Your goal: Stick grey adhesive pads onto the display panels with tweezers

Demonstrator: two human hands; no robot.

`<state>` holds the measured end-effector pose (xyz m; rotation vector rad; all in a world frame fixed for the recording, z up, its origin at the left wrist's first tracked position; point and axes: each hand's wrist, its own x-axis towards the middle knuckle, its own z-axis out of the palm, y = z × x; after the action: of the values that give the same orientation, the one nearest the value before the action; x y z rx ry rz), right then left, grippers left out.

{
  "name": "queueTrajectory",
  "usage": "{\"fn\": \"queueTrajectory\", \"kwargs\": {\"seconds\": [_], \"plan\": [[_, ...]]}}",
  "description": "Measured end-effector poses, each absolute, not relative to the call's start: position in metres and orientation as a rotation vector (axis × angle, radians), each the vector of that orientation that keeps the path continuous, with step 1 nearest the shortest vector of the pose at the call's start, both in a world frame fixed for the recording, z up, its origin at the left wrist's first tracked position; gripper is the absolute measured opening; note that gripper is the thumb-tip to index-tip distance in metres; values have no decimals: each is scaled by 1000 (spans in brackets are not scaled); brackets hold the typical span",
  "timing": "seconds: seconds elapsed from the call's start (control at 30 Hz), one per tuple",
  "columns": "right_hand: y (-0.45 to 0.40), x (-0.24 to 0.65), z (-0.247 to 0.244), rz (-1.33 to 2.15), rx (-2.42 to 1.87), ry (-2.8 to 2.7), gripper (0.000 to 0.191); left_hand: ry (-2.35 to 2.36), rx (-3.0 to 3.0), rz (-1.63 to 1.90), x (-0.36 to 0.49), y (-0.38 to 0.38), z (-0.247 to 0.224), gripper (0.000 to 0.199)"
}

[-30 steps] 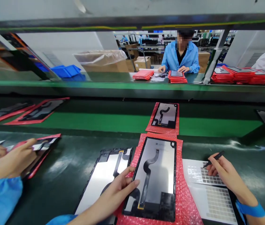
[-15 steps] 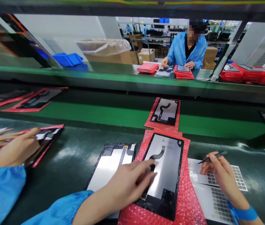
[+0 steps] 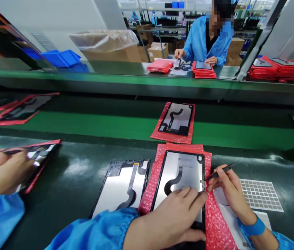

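A tablet display panel, silvery backed with a black border and a dark curved ribbon cable, lies on red bubble wrap. My left hand rests across its lower part, fingers stretched toward the right edge and thumb apart, hiding part of the panel. Black tweezers are pinched in my right hand. Their tip points left at the panel's right border, where a tiny pale bit shows; I cannot tell if the tip grips it. A second panel lies left of the wrap, partly under my left sleeve.
Sheets of small square labels lie under and beside my right hand. Another panel on red wrap sits on the green belt ahead. At the left, a co-worker's hand works over a panel. Another person stands across the line.
My left hand has slid right over the panel, toward its right edge. My right hand has brought the tweezers left from the label sheets to the panel's border. The view has shifted slightly.
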<state>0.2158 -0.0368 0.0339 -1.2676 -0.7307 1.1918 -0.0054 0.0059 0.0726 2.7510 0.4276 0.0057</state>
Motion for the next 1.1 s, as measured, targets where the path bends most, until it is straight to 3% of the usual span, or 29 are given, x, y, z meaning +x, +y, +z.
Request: {"fn": "queueTrajectory", "kwargs": {"seconds": [0.27,1.1], "plan": [[-44,213,32,1163,-1277,-763,33,510,2786,-33,-4,4,72,112],[-39,213,38,1108,-1272,-692,35,525,2718,-52,-1,11,70,123]]}}
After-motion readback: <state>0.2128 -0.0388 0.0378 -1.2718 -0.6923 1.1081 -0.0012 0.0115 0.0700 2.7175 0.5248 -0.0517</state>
